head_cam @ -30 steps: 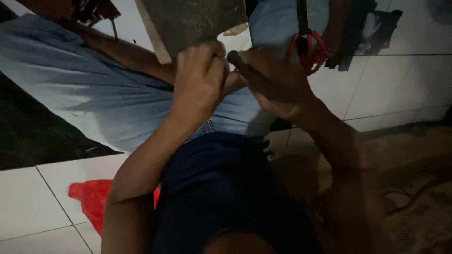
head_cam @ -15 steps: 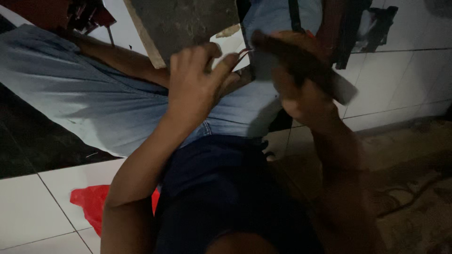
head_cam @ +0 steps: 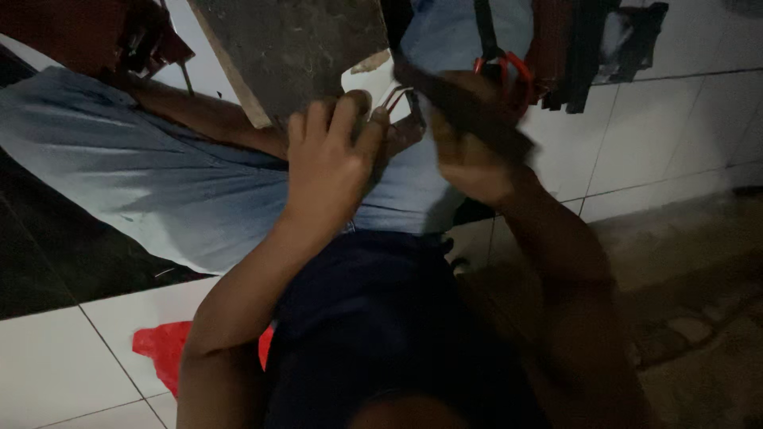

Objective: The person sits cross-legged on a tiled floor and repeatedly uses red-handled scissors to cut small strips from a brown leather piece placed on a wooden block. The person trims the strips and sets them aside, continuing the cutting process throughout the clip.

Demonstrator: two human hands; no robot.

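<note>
My left hand (head_cam: 330,163) is curled with its fingertips pressed together at the lower edge of a dark stone slab (head_cam: 294,48). A thin pale metal piece (head_cam: 395,97) sticks out beside the thumb. My right hand (head_cam: 469,155) is just to the right, gripping a long dark tool (head_cam: 469,111) that is blurred by motion and slants across the hand towards the metal piece. Behind the tool hangs a red-handled item (head_cam: 513,71). Both forearms reach up from the bottom of the view.
Another person in a light blue shirt (head_cam: 159,183) lies or leans right behind my hands, one arm (head_cam: 207,119) stretched along the slab. White wall tiles (head_cam: 660,119) are at right, a red cloth (head_cam: 163,349) at lower left, and rough ground (head_cam: 699,318) at lower right.
My right hand swung the dark tool away to the right and has brought it back towards my left hand. The left hand stayed at the slab's edge.
</note>
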